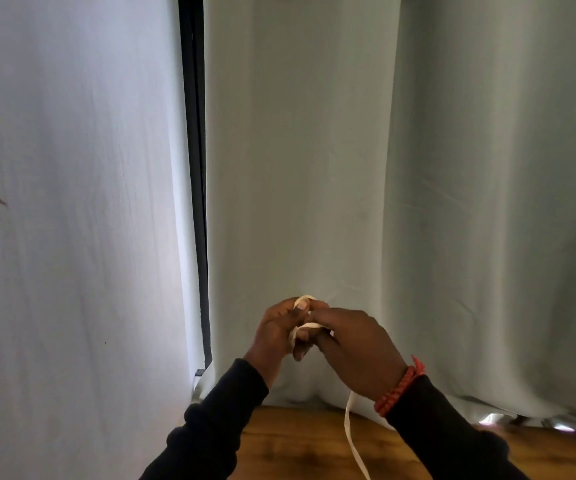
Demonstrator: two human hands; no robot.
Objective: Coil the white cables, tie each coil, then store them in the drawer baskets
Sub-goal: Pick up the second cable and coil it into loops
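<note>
White cable (pixel 309 326) loops between both raised hands: the left hand (pixel 279 332) curls its fingers round the small coil, the right hand (pixel 352 344) pinches a strand, its tail dangling toward the wooden floor (pixel 293 445). Pale curtains (pixel 314 168) hang behind.

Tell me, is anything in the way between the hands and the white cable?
Nothing is. Both the left hand and the right hand already hold the cable, fingers curled round its loops, and a loose end hangs down over the wooden floor. No drawer or basket is in view.
</note>
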